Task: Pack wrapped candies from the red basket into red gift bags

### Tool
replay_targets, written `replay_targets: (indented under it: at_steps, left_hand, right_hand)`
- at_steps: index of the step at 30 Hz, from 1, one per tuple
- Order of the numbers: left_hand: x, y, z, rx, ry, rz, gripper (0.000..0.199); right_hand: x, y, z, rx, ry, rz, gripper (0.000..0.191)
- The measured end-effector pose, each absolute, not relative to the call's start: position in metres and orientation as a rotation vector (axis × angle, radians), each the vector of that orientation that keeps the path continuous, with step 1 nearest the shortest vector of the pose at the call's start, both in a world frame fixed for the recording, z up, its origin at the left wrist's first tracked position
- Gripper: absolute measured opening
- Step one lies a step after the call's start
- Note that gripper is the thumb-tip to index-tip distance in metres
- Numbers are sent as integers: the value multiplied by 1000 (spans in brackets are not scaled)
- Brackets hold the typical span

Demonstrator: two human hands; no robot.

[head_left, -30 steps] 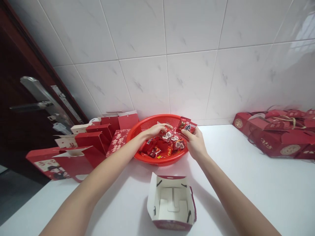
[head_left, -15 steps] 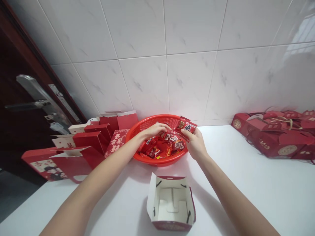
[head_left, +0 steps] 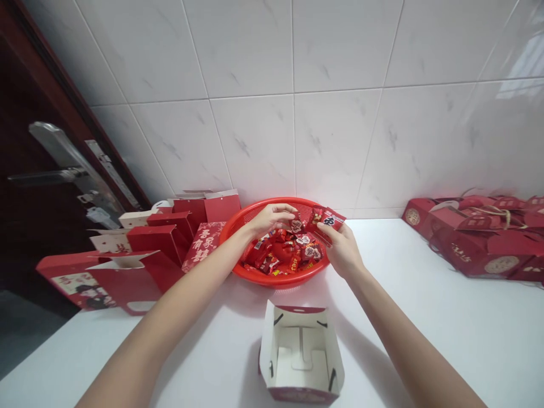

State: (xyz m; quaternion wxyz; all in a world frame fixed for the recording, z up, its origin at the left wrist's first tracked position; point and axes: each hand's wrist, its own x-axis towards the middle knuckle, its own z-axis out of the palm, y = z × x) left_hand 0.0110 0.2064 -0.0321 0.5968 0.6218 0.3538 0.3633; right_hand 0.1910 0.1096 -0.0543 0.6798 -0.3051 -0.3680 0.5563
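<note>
My left hand (head_left: pixel 272 219) is closed in a pinch on a small red candy packet (head_left: pixel 296 224), held over the red plastic basket (head_left: pixel 272 281). At the basket's right side, my right hand (head_left: pixel 343 247) grips red snack packets (head_left: pixel 330 224) with dark lettering, thumb on top. Many red wrapped candies (head_left: pixel 293 255) lie inside the basket beneath both hands. Nearer to me stands an open box (head_left: pixel 301 362), white inside and dark red outside, with its flaps up and nothing in it.
Red gift bags and boxes (head_left: pixel 127 277) stand at the left, near a dark door (head_left: pixel 38 226) with a metal handle. Dark red boxes with handles (head_left: pixel 476 238) are grouped at the right on the white table (head_left: pixel 408 317). A tiled wall (head_left: pixel 331 147) rises behind the basket.
My left hand has lifted slightly out of the basket, with a candy packet now showing at its fingertips. The packets in my right hand are tilted a little differently. The view has shifted slightly.
</note>
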Motion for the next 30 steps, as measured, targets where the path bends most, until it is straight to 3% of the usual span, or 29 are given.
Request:
replay_targets:
  at_steps: [7,18,21,24,28,30]
  left_hand:
    - [15,202,-32,1524,773,874,49]
    - [14,201,-27,1564,824,830,39]
    - [12,202,-25,1616,961,594,31]
    - [8,198,-30,2002,1137,145,20]
    - [8,192,-46,2339,1320,-252,39]
    - [11,191,-53,2378,1343,-301,37]
  right_hand:
    - [191,107,-52,-678,-928,1304,31]
    - [192,107,-55,-716,-945,1227,40]
    - [191,107,-55,-731,-895,1208,36]
    - [191,107,-54,-744,-859,1215,30]
    - [191,108,-55,-765,-855,1209,28]
    - [191,108,-55,-759,-865,1206,28]
